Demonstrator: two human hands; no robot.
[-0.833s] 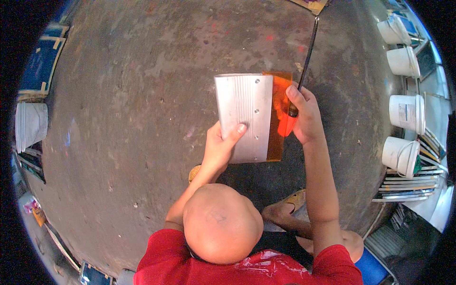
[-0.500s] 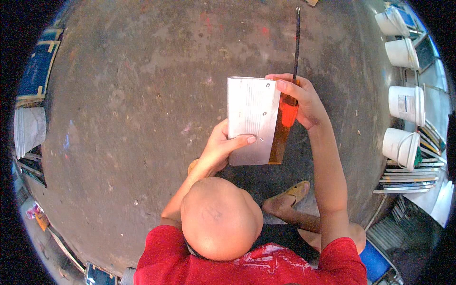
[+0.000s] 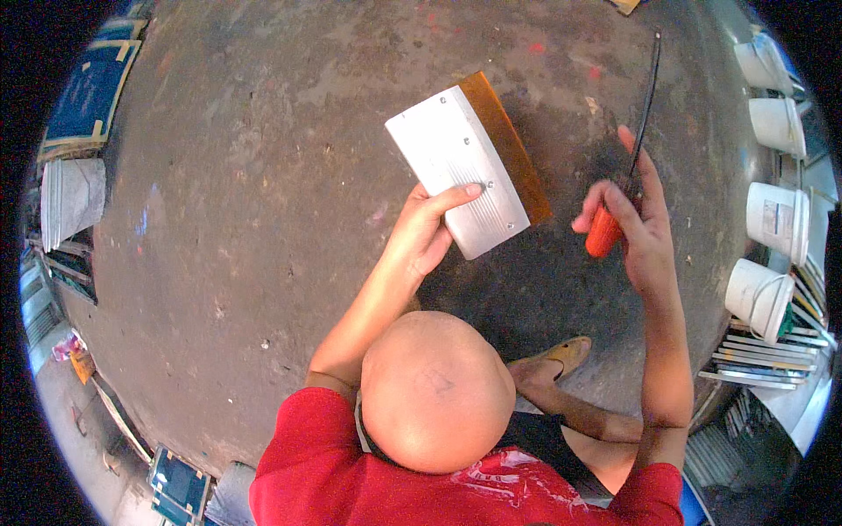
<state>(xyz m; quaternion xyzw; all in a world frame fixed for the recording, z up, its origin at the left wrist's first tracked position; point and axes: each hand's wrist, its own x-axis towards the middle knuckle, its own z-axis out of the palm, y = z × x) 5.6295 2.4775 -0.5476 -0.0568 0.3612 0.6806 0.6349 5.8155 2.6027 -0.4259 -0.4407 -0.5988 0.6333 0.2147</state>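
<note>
My left hand [image 3: 427, 230] grips a screen-printing squeegee [image 3: 456, 167] by its near lower part, thumb on the ridged face. The squeegee has a silver metal holder with several screws along one side and an amber blade [image 3: 509, 145] facing right. It is tilted, held above the floor. To its right, apart from it, my right hand [image 3: 645, 219] holds a screwdriver [image 3: 605, 232] by its red-orange handle. Its long dark shaft points up and away; the index finger stretches out beside it, and the other fingers are curled and slightly blurred.
My bent knee [image 3: 434, 394] is close below the squeegee, with a sandalled foot [image 3: 561, 359] to its right. White buckets [image 3: 759, 298] line the right side beside a stack of frames [image 3: 763, 355]. Blue-meshed frames [image 3: 88, 92] and a pale bucket [image 3: 72, 202] stand at left, on the stained floor [image 3: 263, 175].
My right hand has left the squeegee's edge and moved right with the screwdriver. In my left hand the squeegee has turned and tilted, its blade now showing fully. The view has shifted slightly.
</note>
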